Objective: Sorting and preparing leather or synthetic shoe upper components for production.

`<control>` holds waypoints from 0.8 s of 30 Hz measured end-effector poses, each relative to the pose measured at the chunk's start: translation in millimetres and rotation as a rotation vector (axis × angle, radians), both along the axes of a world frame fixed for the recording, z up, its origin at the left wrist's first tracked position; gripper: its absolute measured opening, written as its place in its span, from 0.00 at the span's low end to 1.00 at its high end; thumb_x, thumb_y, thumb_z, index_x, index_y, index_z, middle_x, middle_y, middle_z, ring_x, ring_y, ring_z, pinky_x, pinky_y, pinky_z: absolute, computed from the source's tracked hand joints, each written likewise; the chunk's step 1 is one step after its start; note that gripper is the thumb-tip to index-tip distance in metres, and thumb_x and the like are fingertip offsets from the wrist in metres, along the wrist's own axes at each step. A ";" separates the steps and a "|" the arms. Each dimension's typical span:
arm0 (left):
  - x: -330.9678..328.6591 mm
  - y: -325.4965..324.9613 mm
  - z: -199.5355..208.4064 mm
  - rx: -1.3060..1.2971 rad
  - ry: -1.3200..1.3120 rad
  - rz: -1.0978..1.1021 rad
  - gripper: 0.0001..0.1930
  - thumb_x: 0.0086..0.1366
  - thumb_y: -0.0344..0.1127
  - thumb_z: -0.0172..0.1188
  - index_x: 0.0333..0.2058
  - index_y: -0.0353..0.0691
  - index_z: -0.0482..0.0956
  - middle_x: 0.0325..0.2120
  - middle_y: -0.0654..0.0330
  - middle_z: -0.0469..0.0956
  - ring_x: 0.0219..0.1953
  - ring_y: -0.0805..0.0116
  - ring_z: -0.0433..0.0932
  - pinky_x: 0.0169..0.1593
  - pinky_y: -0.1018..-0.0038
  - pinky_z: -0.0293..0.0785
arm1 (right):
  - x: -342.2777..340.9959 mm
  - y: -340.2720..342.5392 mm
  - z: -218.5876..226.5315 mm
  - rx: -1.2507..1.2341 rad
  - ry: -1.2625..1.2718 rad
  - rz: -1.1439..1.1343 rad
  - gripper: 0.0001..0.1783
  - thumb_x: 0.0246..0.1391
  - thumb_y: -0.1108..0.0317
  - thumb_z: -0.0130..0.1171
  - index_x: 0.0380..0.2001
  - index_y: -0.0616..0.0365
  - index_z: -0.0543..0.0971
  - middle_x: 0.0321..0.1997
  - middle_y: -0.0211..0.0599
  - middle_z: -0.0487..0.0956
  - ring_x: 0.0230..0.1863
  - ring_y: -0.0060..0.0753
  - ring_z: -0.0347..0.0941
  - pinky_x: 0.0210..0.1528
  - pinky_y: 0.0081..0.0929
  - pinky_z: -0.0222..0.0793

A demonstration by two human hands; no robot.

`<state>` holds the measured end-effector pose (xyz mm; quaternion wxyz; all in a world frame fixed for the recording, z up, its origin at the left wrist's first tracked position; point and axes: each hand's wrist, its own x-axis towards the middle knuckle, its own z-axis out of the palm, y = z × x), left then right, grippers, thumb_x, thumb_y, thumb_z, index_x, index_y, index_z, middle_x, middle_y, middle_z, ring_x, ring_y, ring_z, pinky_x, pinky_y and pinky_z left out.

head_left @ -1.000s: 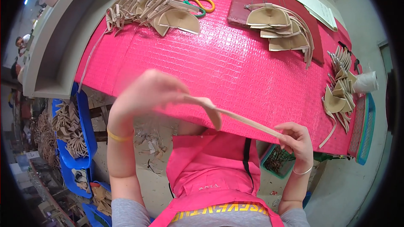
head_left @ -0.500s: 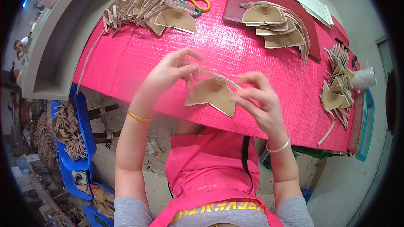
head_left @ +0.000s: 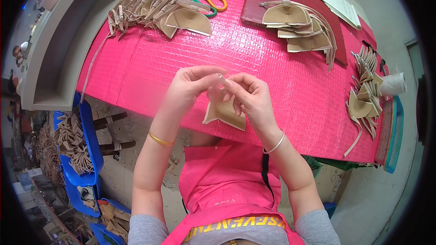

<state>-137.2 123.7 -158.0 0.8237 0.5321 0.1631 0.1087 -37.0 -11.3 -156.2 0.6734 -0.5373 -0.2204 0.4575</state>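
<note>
A tan curved shoe-upper piece (head_left: 227,112) with a pale trimmed edge hangs below my hands, over the near part of the pink table. It looks like a sandal heel part with a narrow strap. My left hand (head_left: 197,84) and my right hand (head_left: 250,93) meet fingertip to fingertip above it. Both pinch the strap, where a small shiny bit shows between the fingers; whether that is a buckle I cannot make out. My fingers hide most of the strap and the piece's upper edge.
On the pink-covered table (head_left: 150,68) lie a row of similar pieces (head_left: 154,9), scissors (head_left: 213,2), and a stack (head_left: 290,18) on a dark red board (head_left: 256,4). More pieces (head_left: 363,95) lie right, near a white roll (head_left: 393,84). Blue bins (head_left: 93,154) stand lower left.
My hands have come together from either end of the strap, the right moving left. The strap, stretched out before, is now bunched between the fingers, and the tan piece has turned and folded.
</note>
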 end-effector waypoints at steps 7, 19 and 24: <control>-2.6 -3.2 10.5 0.201 -0.014 0.084 0.13 0.54 0.30 0.57 0.38 0.30 0.74 0.26 0.62 0.76 0.26 0.80 0.71 0.30 0.85 0.66 | -9.2 3.2 -9.2 0.234 0.041 -0.032 0.08 0.53 0.70 0.49 0.31 0.64 0.72 0.25 0.33 0.74 0.24 0.18 0.70 0.27 0.14 0.65; -20.6 -46.9 54.0 1.155 0.306 0.228 0.13 0.55 0.32 0.55 0.39 0.35 0.75 0.25 0.56 0.76 0.28 0.71 0.74 0.34 0.78 0.68 | -6.0 -21.7 -3.5 0.087 -0.077 -0.017 0.09 0.52 0.71 0.49 0.34 0.65 0.75 0.29 0.33 0.74 0.32 0.20 0.70 0.34 0.17 0.65; 2.7 -66.9 9.5 0.265 0.067 0.215 0.11 0.57 0.32 0.53 0.34 0.30 0.76 0.26 0.57 0.77 0.28 0.71 0.76 0.32 0.77 0.71 | -14.8 -34.1 9.6 -0.075 -1.013 -0.210 0.12 0.44 0.73 0.55 0.35 0.64 0.75 0.31 0.36 0.70 0.36 0.26 0.67 0.36 0.26 0.63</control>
